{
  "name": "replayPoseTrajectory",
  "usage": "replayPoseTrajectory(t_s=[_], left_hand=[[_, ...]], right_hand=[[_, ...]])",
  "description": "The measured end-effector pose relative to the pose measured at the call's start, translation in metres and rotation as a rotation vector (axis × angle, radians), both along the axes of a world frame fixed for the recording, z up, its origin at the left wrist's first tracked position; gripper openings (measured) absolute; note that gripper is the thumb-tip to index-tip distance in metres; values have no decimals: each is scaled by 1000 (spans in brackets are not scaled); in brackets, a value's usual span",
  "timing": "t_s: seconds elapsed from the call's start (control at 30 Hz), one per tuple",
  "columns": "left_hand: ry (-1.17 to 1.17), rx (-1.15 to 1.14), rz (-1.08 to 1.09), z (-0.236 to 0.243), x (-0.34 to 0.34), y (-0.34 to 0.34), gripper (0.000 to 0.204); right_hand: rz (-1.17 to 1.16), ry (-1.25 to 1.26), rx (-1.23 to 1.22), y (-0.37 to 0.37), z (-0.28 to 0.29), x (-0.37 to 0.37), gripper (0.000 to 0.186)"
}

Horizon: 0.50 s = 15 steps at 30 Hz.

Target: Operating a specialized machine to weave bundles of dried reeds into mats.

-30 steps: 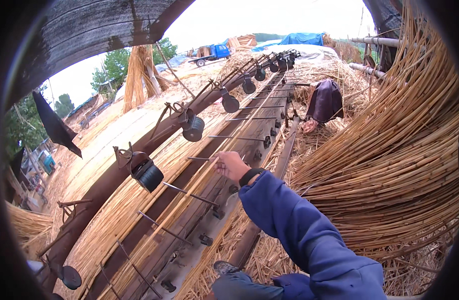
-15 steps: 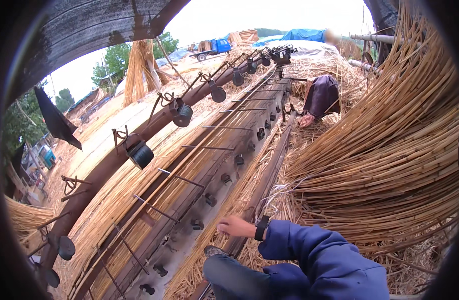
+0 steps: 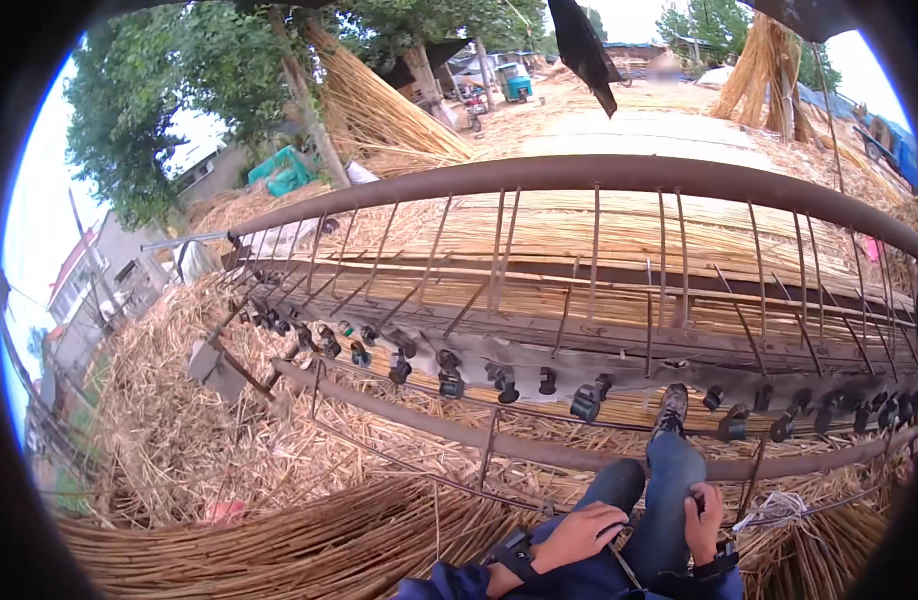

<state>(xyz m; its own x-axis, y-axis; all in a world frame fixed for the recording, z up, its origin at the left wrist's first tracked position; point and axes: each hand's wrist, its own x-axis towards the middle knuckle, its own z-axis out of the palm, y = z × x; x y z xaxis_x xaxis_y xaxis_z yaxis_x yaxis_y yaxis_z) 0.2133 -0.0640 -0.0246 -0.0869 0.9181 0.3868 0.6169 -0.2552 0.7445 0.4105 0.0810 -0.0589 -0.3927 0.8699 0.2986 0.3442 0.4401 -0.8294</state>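
Observation:
My left hand [image 3: 577, 532] rests over my lap, its fingers bent and pressed together. A thin pale strip [image 3: 626, 566] lies just below its fingertips; whether they grip it I cannot tell. On the right, my right hand [image 3: 703, 522] lies against my thigh with its fingers curled; anything inside is hidden. Both wrists carry dark bands. Ahead of my knees stretches a long metal frame [image 3: 499, 450] with many dark spools [image 3: 586, 402] along a grey strip. Long straw-coloured reeds [image 3: 579, 235] lie behind upright rods, under a thick brown pipe [image 3: 579, 172].
My shoe [image 3: 671, 408] is by the spool row. A reed bundle [image 3: 309, 545] lies at the near left, and white cord [image 3: 774, 508] sits at the right. Loose straw [image 3: 169, 420] covers the ground. A black cloth [image 3: 584, 55] hangs above; reed stacks [image 3: 374, 105] lean behind.
My view has swung left, from along the frame to across it. Both hands now show at my lap; earlier one hand was over my knee. The person bent over at the far end is out of sight.

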Motion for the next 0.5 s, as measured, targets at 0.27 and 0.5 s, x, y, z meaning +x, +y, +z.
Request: replayPoseTrajectory(t_s=[0.27, 0.5], left_hand=[[-60, -134, 133, -16, -1, -24, 18], [-135, -189, 117, -25, -4, -20, 19]], right_hand=[[107, -42, -160, 13, -32, -1, 18], [124, -9, -140, 52, 15, -34, 19]])
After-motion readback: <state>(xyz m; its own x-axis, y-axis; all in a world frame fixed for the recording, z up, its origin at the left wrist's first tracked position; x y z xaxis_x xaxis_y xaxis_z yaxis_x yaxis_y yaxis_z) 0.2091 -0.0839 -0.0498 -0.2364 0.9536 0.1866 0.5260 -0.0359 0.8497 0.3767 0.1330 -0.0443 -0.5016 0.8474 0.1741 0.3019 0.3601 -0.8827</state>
